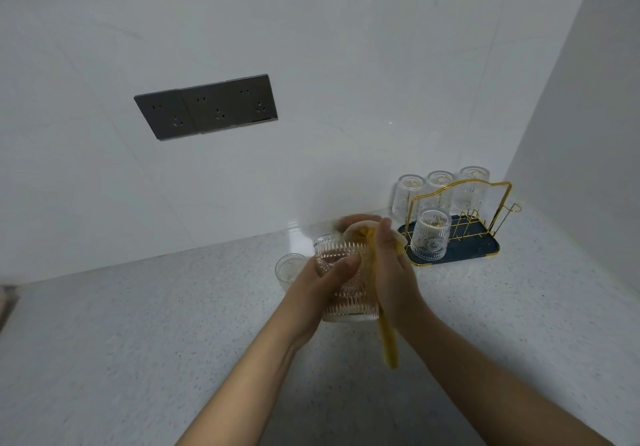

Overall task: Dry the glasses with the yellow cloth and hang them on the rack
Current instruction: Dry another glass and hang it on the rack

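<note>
Glass with a cut, ribbed pattern (349, 282) is held up over the pale speckled counter (138, 324), its mouth tipped away from the camera. The left hand (311, 293) wraps its side, thumb curled across the ridged wall. The right hand (391, 272) pinches the yellow cloth (388, 338) against the rim, part of the cloth stuffed into the mouth and a narrow strip hanging down below the wrist.

Behind the held glass, two more ribbed tumblers stand on the counter: one squat glass (289, 269) to the left, and another (323, 243) mostly hidden; whether they are upright or inverted is hard to tell.

To the right, near the wall corner, sits the rack (464, 203), thin gold wire bent into a curved frame, set in a dark blue tray with a gold edge (485, 248). Four clear fluted glasses hang mouth-down on it: three in the back row (408, 196) (439, 185) (473, 182) and one in front (431, 234), with a round embossed motif near its lower edge.

On the smooth white wall, a dark grey triple socket plate (206, 106) is mounted.
</note>
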